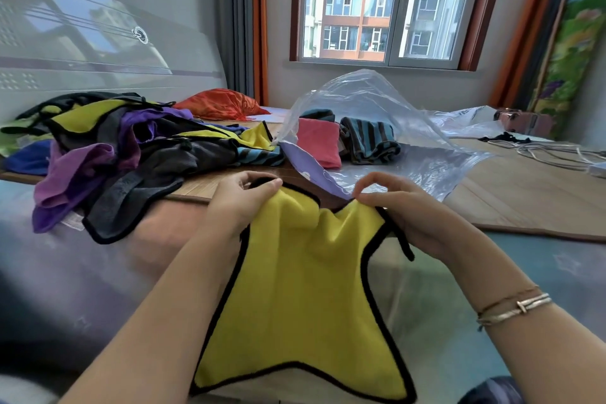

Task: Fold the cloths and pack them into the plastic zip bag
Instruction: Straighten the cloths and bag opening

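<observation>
A yellow cloth (pixel 295 305) with black trim hangs spread between two hands, near the viewer's side of the bed (pixel 524 194). The left hand (pixel 239 203) has its grip closed on the cloth's upper left corner; the right hand (pixel 396 207) pinches the upper right corner. Beyond the yellow cloth lies the plastic zip bag (pixel 393 128), open, with a folded pink cloth (pixel 319 141) and a striped cloth (pixel 370 139) inside. Left of the bag sits a pile of unfolded cloths (pixel 124 148).
</observation>
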Available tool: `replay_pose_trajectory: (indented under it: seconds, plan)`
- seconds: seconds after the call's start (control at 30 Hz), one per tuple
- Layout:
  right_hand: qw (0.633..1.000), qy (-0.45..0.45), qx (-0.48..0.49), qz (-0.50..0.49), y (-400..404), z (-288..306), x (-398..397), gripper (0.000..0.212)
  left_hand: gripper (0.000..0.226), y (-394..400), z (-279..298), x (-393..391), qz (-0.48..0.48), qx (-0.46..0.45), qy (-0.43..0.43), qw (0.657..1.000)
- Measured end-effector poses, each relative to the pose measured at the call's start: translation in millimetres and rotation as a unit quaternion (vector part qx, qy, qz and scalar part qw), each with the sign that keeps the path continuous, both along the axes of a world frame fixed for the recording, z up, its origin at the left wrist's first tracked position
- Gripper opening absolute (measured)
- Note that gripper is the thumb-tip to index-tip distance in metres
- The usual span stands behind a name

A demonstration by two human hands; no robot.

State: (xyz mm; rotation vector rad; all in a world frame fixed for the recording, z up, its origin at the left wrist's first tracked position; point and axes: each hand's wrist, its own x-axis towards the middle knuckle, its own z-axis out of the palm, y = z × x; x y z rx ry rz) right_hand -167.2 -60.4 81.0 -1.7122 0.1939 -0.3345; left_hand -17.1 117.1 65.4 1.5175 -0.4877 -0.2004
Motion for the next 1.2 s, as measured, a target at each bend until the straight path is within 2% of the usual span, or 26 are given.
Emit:
replay_pose_trajectory:
  seconds: [0.1,0.17,0.23,0.3,0.37,0.43,0.5,0.67,0.9,1.03,1.13,1.2]
  plan:
    - [0.991,-0.031,0.071,0.108,6.1,2.3,-0.9,0.023,0.008,-1.9,5.3,-10.1,-0.047,-0.064,0.024,0.997]
    - [0.985,-0.046,0.047,0.158,9.8,3.4,0.2,0.036,0.012,-4.4,5.7,-13.8,-0.047,-0.068,0.011,0.997]
    - [0.992,-0.050,-0.063,0.098,16.7,3.4,3.1,0.039,0.013,-5.7,6.1,-15.9,-0.028,-0.054,-0.020,0.998]
    - [0.982,-0.076,-0.172,-0.002,25.6,3.1,7.6,0.026,0.012,-5.9,5.9,-18.4,-0.034,-0.038,-0.045,0.998]
    - [0.970,-0.108,-0.214,-0.035,32.0,2.1,11.2,0.010,0.010,-6.1,4.9,-22.4,-0.058,-0.031,-0.061,0.996]
    - [0.959,-0.132,-0.247,-0.041,34.4,1.6,13.0,0.007,0.010,-6.4,4.6,-27.8,-0.078,-0.035,-0.073,0.994]
    - [0.950,-0.145,-0.273,-0.049,34.7,2.4,14.4,0.011,0.009,-6.9,6.1,-35.5,-0.104,-0.060,-0.052,0.991]
    - [0.920,-0.136,-0.351,-0.110,28.1,-4.3,22.9,0.033,0.014,-9.5,9.3,-45.1,-0.152,-0.097,0.073,0.981]
    - [0.894,-0.167,-0.376,-0.177,25.0,-3.8,22.0,0.045,0.029,-12.1,10.7,-43.9,-0.204,-0.077,0.064,0.974]
    - [0.893,-0.171,-0.368,-0.194,21.3,-2.8,20.5,0.046,0.020,-10.6,12.3,-43.6,-0.264,-0.071,0.065,0.960]
    - [0.897,-0.162,-0.367,-0.184,17.5,-3.3,19.2,0.046,0.018,-9.6,5.3,-42.3,-0.238,-0.074,0.006,0.969]
    - [0.899,-0.149,-0.376,-0.167,11.3,-3.4,15.7,0.056,0.016,-8.7,4.5,-37.9,-0.212,-0.103,0.006,0.972]
